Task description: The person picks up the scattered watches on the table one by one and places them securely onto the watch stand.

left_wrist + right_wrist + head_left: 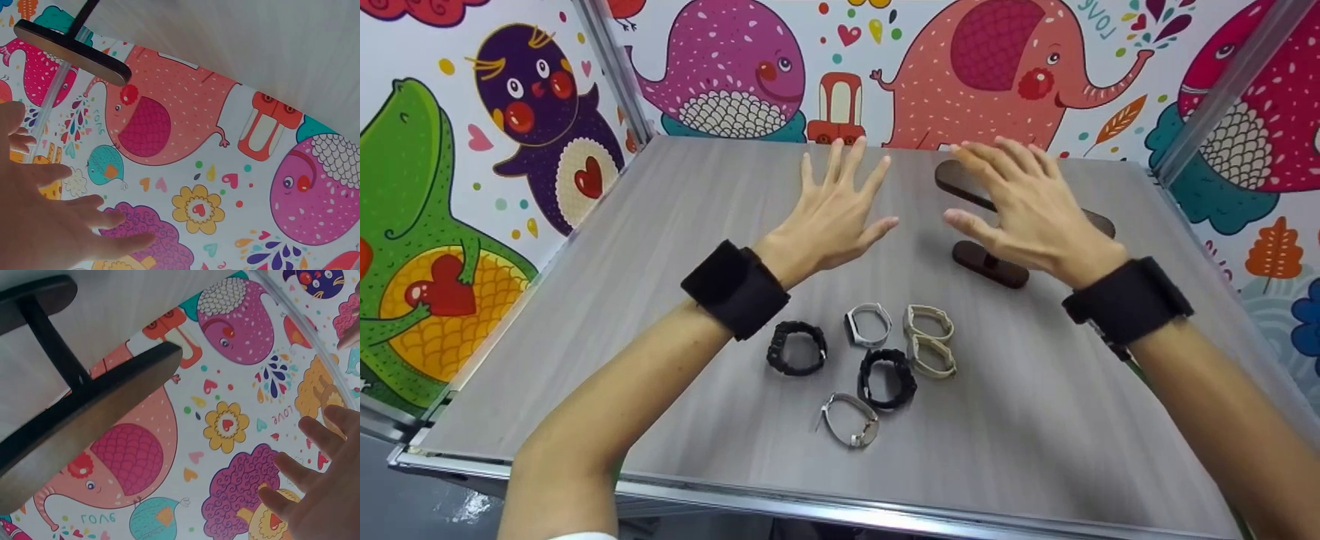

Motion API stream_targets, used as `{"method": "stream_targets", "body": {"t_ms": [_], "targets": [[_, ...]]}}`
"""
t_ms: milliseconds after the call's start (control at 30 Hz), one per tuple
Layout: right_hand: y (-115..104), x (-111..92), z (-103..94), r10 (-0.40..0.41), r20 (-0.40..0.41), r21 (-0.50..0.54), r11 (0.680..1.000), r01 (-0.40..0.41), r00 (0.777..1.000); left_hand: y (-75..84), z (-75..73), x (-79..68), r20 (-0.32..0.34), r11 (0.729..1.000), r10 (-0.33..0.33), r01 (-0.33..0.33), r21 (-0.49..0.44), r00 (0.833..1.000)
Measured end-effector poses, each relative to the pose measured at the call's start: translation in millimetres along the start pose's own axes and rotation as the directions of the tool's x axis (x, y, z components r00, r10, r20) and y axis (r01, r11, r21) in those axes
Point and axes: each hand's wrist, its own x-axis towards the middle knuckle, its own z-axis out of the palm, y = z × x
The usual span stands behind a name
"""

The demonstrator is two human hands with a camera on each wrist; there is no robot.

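My left hand (pixel 829 214) is held over the middle of the table with its fingers spread, holding nothing. To its right, my right hand (pixel 1035 210) hovers with fingers extended, partly covering a dark T-bar display stand (pixel 990 264). The right wrist view shows the stand's long bar, post and base. Nearer the front lie two black watches, one on the left (pixel 778 349) and one in the middle (pixel 909 386). Around them are a white-strapped wristband (pixel 851 328), two beige wristbands (pixel 911 322) standing close together, and a slim silvery watch (pixel 871 431).
The grey wood-grain table (pixel 675 420) has a metal front edge (pixel 810 510). Printed cartoon panels (pixel 720 67) rise at the back and sides, joined by metal posts (pixel 615 67). Both wrists wear black bands (pixel 735 289).
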Motion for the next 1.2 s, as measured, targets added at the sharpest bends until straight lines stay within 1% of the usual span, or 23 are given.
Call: {"method": "stream_targets", "body": {"t_ms": [200,433,567,767,900,967,1200], "targets": [[-12.0,-15.3,8.7,-0.063,-0.045,0.013,0.998,0.064,0.997,8.8,8.0,-16.7,-0.014,0.999,0.046,-0.046,-0.017,0.999],[-26.4,-30.2,19.8,-0.109,-0.037,0.021,0.994,0.11,0.993,20.3,17.8,-33.1,-0.038,0.99,0.11,-0.113,-0.08,0.993],[-31.7,-37.8,25.3,-0.12,-0.028,0.032,0.992,0.121,0.992,23.0,24.7,-41.4,-0.054,0.984,0.15,-0.155,-0.09,0.987],[-38.4,-48.9,37.3,-0.145,-0.029,0.066,0.987,0.147,0.989,23.0,41.6,-59.9,-0.024,0.975,0.187,-0.189,-0.113,0.982],[-41.5,-55.8,47.8,-0.184,-0.029,0.072,0.98,0.185,0.983,24.2,51.2,-72.2,-0.041,0.97,0.203,-0.207,-0.131,0.978],[-42.1,-59.5,53.3,-0.199,-0.027,0.066,0.978,0.2,0.98,25.6,55.0,-77.1,-0.038,0.968,0.206,-0.21,-0.135,0.978],[-44.9,-72.8,71.0,-0.23,-0.02,0.061,0.971,0.231,0.973,28.6,68.1,-93.1,0.035,0.967,0.2,-0.191,-0.17,0.979]]}}
